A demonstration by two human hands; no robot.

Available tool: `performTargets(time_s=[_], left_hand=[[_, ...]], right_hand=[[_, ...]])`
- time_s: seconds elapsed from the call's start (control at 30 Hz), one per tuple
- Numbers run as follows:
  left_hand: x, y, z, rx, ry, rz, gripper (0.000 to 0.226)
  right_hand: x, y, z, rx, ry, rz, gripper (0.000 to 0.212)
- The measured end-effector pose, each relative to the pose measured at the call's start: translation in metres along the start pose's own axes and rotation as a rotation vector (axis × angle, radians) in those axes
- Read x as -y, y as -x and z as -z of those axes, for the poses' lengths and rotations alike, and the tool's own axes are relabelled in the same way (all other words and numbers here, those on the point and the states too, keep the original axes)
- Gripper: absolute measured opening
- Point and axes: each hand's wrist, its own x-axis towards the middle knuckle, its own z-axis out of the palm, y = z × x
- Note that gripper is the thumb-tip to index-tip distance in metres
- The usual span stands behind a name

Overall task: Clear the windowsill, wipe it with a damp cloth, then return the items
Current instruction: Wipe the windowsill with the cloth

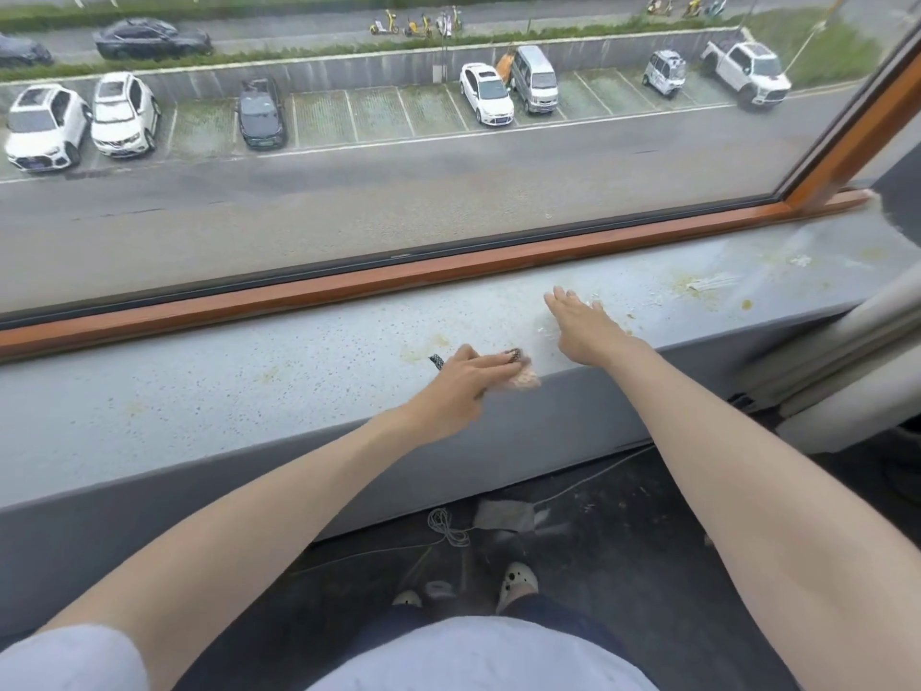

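Cleared: windowsill point(249, 386) carries no items in view, so the clearing step looks done.
Wiping: under way, I judge; cloth point(523, 380) is down on the sill at its front edge, near the middle of the frame.
Left to do: yellowish stains point(423, 345) just behind the cloth, more stains and white scraps point(710, 283) toward the right end; the far right part looks unwiped. Items not returned yet, and none are visible.
Left hand point(466, 384): arm stretched forward, palm down, fingers laid fairly straight across the cloth and pressing it to the sill; no clear curl round it.
Dark patterned strip point(437, 362): pokes out behind the left hand, with another bit at the fingertips; cannot tell what it is or whether it belongs to the cloth.
Right hand point(583, 325): arm stretched forward, palm flat on the sill just right of the cloth, fingers straight and together, relaxed, holding nothing; looks like bracing or brushing at the scraps, cannot tell which.
Hands apart: close, not touching.
Window frame point(349, 286): orange-brown strip along the back of the sill, untouched.
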Motion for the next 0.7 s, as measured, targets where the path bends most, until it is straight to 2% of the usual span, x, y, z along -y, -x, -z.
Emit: performTargets(time_s=[0.07,0.13,0.27,0.37,0.43,0.5,0.6,0.67,0.7], left_hand=[[0.022,-0.019,0.01,-0.123,0.086,0.225,0.052],[0.046,-0.026,0.031,-0.188,0.15,0.37,0.048],[0.078,-0.034,0.047,-0.13,-0.095,0.551,0.046],[0.056,-0.051,0.027,-0.267,-0.105,0.757,0.055],[0.029,-0.072,-0.004,-0.334,-0.166,0.852,0.052],[0.011,-0.088,-0.033,-0.344,-0.159,0.779,0.046],[0.002,-0.104,-0.04,-0.266,0.099,0.594,0.031],[0.003,-0.113,-0.03,-0.382,0.075,0.607,0.036],[0.006,-0.117,-0.026,-0.47,0.012,0.697,0.038]], right_hand=[[-0.008,0.003,0.005,-0.008,0.007,-0.004,0.068],[-0.011,0.007,0.016,0.003,0.027,0.002,0.067],[-0.027,-0.007,0.029,-0.007,0.065,0.037,0.065],[-0.036,-0.021,0.032,0.019,0.084,0.098,0.065],[-0.051,-0.033,0.032,0.015,0.107,0.164,0.065],[-0.071,-0.046,0.031,-0.023,0.13,0.234,0.067],[-0.105,-0.064,0.033,-0.094,0.129,0.324,0.071],[-0.118,-0.074,0.03,-0.111,0.149,0.381,0.069],[-0.122,-0.08,0.027,-0.117,0.16,0.403,0.066]])
